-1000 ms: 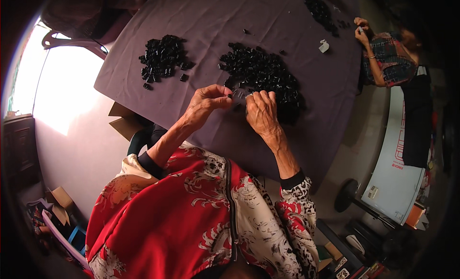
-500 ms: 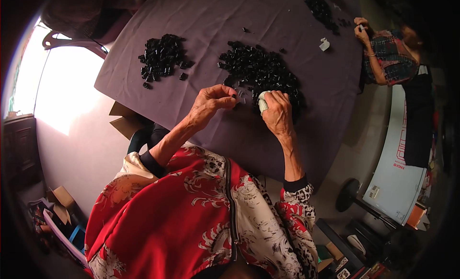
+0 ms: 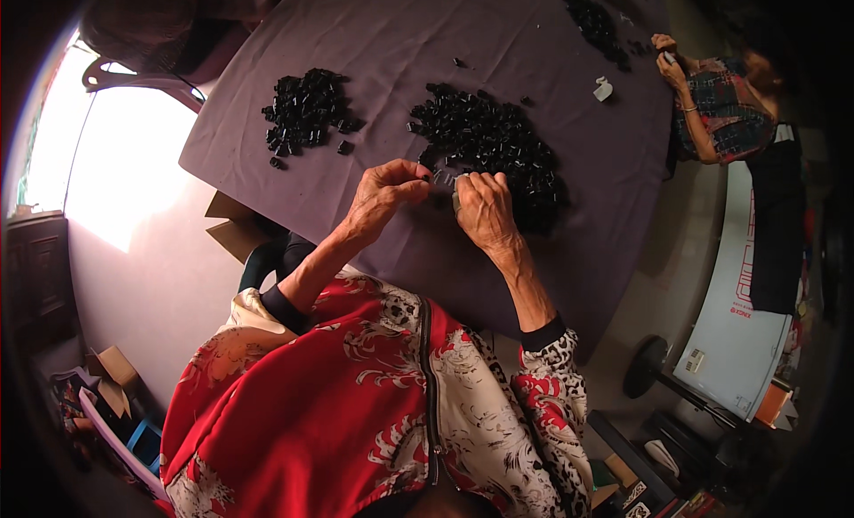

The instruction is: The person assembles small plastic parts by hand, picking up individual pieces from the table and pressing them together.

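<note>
2 hands work close together over the near edge of the main heap. Your left hand [image 3: 387, 190] is closed to a pinch, thumb and forefinger gripping a small glossy black piece [image 3: 428, 177] at their tips. Your right hand [image 3: 485, 208] is curled around a pale, rounded object [image 3: 456, 200]; most of it is hidden by your fingers, so you cannot tell its full shape here. The hands stand just apart, with a few thin, clear slivers [image 3: 444, 176] showing between them.

To handle this well, pinch the piece by its edges so its face stays in view, brace your wrists, and let the right hand make the finer movements. The slivers look slight and easily scattered, so work low and avoid brushing them with your knuckles.

Just beyond your hands, the large heap of glossy black pieces [image 3: 489, 135] spreads across the cloth-covered, dull purple worktop [image 3: 614, 153]. A smaller black heap [image 3: 302, 109] lies to the left, with a loose black piece [image 3: 345, 148] near it. Farther out on the right lie a crumpled white scrap [image 3: 603, 90] and another person's hands [image 3: 671, 60] beside the edge.
</note>
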`<state>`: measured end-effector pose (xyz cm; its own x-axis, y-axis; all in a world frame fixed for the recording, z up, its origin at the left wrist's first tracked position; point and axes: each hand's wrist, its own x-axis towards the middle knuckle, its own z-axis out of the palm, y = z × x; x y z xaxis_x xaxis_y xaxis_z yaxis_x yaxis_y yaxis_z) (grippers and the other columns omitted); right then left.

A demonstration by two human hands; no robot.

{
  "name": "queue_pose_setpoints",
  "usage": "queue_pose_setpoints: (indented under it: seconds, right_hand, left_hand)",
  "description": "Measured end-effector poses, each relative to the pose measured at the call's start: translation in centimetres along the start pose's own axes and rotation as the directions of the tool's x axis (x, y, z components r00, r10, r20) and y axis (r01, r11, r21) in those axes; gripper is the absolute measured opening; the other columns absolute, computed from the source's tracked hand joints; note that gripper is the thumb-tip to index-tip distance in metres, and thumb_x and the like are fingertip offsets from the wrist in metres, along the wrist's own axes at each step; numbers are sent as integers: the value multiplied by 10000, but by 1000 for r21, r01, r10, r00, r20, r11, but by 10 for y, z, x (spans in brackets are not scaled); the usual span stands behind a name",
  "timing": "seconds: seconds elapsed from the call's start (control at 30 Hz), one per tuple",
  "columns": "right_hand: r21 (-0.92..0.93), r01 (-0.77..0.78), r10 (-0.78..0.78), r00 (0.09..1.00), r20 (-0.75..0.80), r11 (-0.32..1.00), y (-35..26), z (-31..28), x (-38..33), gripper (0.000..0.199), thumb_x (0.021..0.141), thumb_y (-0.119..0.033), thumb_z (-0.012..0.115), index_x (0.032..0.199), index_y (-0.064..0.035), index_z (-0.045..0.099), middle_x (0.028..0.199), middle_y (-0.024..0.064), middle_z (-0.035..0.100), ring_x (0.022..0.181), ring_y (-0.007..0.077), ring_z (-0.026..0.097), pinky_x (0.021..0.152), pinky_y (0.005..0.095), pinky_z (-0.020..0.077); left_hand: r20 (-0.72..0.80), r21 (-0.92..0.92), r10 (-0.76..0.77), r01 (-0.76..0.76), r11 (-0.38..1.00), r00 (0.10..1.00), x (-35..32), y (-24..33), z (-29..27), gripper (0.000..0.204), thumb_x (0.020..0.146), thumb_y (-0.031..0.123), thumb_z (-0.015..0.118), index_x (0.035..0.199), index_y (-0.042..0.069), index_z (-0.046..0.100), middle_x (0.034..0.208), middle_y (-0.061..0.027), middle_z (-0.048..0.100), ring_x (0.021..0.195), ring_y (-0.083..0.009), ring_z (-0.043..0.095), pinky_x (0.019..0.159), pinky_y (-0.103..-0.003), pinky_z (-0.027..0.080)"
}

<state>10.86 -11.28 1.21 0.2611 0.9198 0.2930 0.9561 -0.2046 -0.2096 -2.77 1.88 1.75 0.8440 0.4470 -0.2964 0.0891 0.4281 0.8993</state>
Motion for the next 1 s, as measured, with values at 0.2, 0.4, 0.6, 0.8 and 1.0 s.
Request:
queue_pose_setpoints:
  seconds: [0.2, 0.4, 0.6, 0.8, 1.0]
  right_hand:
    - [-7, 35, -35, 999, -18, 999, 4, -6, -3, 76, 699, -9, 559, 673, -50, 501, 654, 90, 530, 650, 251, 535, 646, 367, 380]
    - [46, 16, -14, 999, -45, 999, 9, -12, -10, 92, 661, 7, 578, 720, -46, 531, 682, 84, 537, 672, 247, 536, 645, 361, 376]
    - [51, -60, 61, 998, -23, 997, 8, -11, -7, 66, 694, -16, 598, 722, -48, 547, 677, 78, 531, 684, 241, 541, 653, 356, 381]
    - [82, -48, 49, 999, -5, 996, 10, -8, -6, 63, 706, -38, 614, 745, -40, 564, 696, 87, 549, 681, 248, 540, 654, 357, 383]
    - [66, -98, 99, 995, -10, 993, 21, -25, -9, 86, 674, 18, 548, 743, -30, 567, 703, 95, 553, 688, 258, 535, 657, 364, 378]
  left_hand:
    - [-18, -56, 21, -22, 998, 1000, 0, -1, 2, 135, 813, 78, 616, 930, 13, 596, 793, -17, 611, 721, -76, 543, 689, -217, 438]
    - [-3, -43, -53, 53, 998, 999, -6, -2, 8, 122, 825, 70, 607, 938, 34, 581, 848, -40, 631, 763, -91, 564, 726, -227, 445]
    - [-30, -6, -37, 37, 999, 999, -7, -1, 6, 128, 825, 74, 611, 939, 25, 580, 840, -43, 634, 753, -90, 563, 718, -224, 443]
    - [-33, -19, -34, 34, 999, 999, -5, -1, 8, 139, 822, 83, 621, 941, 21, 582, 832, -42, 633, 747, -90, 558, 706, -226, 439]
    - [-28, -33, -7, 6, 999, 1000, -4, -2, 2, 126, 822, 81, 618, 932, 28, 588, 830, -41, 633, 734, -91, 555, 711, -226, 440]
